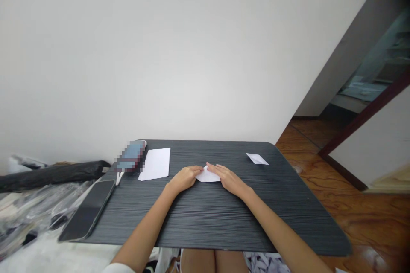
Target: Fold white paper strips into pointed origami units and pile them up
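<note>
A small folded white paper lies on the dark grey table, near the middle. My left hand rests at the paper's left edge, its fingers curled and pinching that edge. My right hand lies over the paper's right side, fingers stretched flat and pressing it down. Both forearms reach in from the table's near edge.
A flat white sheet lies at the back left beside a blurred-out device. Another folded white piece sits at the back right. A dark phone lies at the table's left edge. Black bags clutter the left floor; wooden flooring lies to the right.
</note>
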